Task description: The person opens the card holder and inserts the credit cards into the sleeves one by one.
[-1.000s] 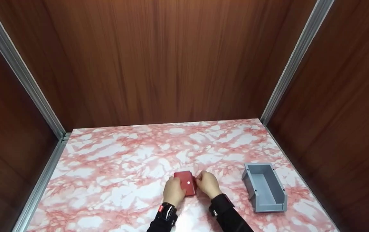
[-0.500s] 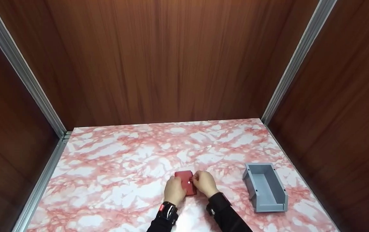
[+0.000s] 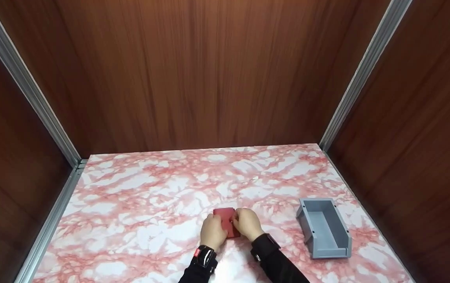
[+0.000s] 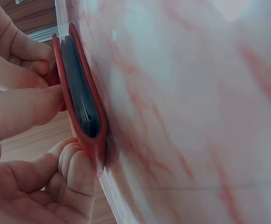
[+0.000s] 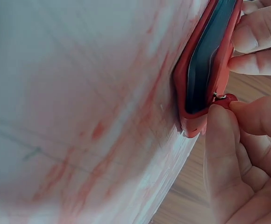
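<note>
A small red wallet (image 3: pixel 226 214) lies on the marbled table between both hands. Its dark inner layers show at the open edge in the wrist views. My left hand (image 3: pixel 212 232) grips the wallet's left side, thumb on the cover and other fingers curled at its edge. At the right side, my right hand (image 3: pixel 248 223) pinches a short dark red strap (image 5: pixel 227 101) between thumb and index finger. A metal snap (image 5: pixel 218 97) shows beside those fingertips, against the cover. Whether the snap is fastened cannot be told.
A grey open-fronted bin (image 3: pixel 324 230) stands on the table (image 3: pixel 150 188) to the right. Brown wood-grain panels (image 3: pixel 193 78) with metal corner rails (image 3: pixel 358 82) enclose the back and both sides.
My right hand has moved left with the strap, from beside the wallet's right edge to over its cover. The white snap spot on the cover is now hidden. My left hand has hardly moved.
</note>
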Tool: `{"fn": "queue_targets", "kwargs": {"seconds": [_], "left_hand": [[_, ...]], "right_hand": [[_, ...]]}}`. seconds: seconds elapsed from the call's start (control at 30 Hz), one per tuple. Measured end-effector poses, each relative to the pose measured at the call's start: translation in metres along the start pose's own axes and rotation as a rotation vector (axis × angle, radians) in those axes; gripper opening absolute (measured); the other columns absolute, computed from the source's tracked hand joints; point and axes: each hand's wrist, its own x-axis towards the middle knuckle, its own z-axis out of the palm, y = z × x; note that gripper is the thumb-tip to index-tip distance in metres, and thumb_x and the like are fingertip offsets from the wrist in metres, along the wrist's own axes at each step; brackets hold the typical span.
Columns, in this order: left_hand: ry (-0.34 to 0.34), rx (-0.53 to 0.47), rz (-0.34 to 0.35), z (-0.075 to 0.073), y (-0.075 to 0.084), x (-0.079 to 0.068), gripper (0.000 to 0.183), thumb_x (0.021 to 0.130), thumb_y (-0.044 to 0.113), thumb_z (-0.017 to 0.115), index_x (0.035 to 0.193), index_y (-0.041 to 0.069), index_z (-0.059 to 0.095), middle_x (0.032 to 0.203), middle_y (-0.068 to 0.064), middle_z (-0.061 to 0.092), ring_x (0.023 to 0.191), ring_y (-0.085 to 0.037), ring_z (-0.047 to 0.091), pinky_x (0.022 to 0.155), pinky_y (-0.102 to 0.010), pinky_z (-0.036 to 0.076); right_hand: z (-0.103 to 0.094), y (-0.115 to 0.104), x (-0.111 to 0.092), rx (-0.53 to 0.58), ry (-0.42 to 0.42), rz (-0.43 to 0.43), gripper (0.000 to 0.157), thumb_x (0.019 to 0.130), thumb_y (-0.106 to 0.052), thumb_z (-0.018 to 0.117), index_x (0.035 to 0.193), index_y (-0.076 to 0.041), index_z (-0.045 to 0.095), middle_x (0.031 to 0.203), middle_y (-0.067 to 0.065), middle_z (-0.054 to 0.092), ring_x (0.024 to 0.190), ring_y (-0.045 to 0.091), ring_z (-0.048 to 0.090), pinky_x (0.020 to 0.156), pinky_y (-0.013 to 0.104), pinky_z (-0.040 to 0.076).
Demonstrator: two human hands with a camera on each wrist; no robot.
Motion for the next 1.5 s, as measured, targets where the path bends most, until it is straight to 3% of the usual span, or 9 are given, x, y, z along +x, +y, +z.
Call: {"fn": "queue_targets", "kwargs": {"seconds": [0.33,0.67,0.9,1.17,1.5], "left_hand": [[0.007,0.001,0.007,0.000,0.000,0.000,0.027,0.062,0.004,0.082,0.072,0.004,0.056,0.078,-0.012,0.052,0.070,-0.032,0.056,0.065,-0.047,0.048],[0.045,0.007,0.039,0.002,-0.001,0.000,0.026,0.064,0.006,0.080,0.068,0.005,0.054,0.076,-0.013,0.053,0.067,-0.033,0.056,0.063,-0.048,0.047],[0.075,0.001,0.048,0.004,-0.003,-0.001,0.028,0.061,0.005,0.080,0.066,0.006,0.053,0.073,-0.013,0.053,0.066,-0.036,0.057,0.061,-0.049,0.047],[0.091,0.000,0.048,0.006,-0.004,0.000,0.027,0.071,0.008,0.077,0.064,0.008,0.051,0.070,-0.011,0.051,0.063,-0.034,0.056,0.058,-0.048,0.046],[0.102,-0.006,0.049,0.006,-0.003,-0.001,0.027,0.074,0.009,0.075,0.064,0.007,0.050,0.070,-0.012,0.051,0.062,-0.035,0.056,0.058,-0.048,0.046]], "right_hand": [[0.002,-0.003,-0.003,-0.064,0.067,-0.076,0.030,0.075,-0.002,0.077,0.060,-0.010,0.052,0.055,-0.002,0.050,0.054,0.023,0.055,0.053,0.037,0.046],[0.005,-0.003,-0.007,-0.100,0.049,-0.127,0.023,0.079,0.000,0.074,0.063,-0.008,0.058,0.063,0.002,0.054,0.061,0.024,0.059,0.057,0.036,0.049],[0.011,-0.002,-0.012,-0.138,0.087,-0.185,0.013,0.079,0.000,0.073,0.071,-0.008,0.066,0.068,0.003,0.058,0.064,0.024,0.061,0.060,0.035,0.050],[0.012,-0.004,-0.013,-0.180,0.103,-0.181,0.015,0.079,-0.002,0.073,0.070,-0.009,0.064,0.069,0.004,0.056,0.062,0.025,0.059,0.057,0.037,0.049],[0.012,-0.005,-0.015,-0.230,0.094,-0.197,0.018,0.082,-0.004,0.071,0.069,-0.009,0.061,0.072,0.004,0.054,0.064,0.024,0.058,0.056,0.035,0.050]]}}
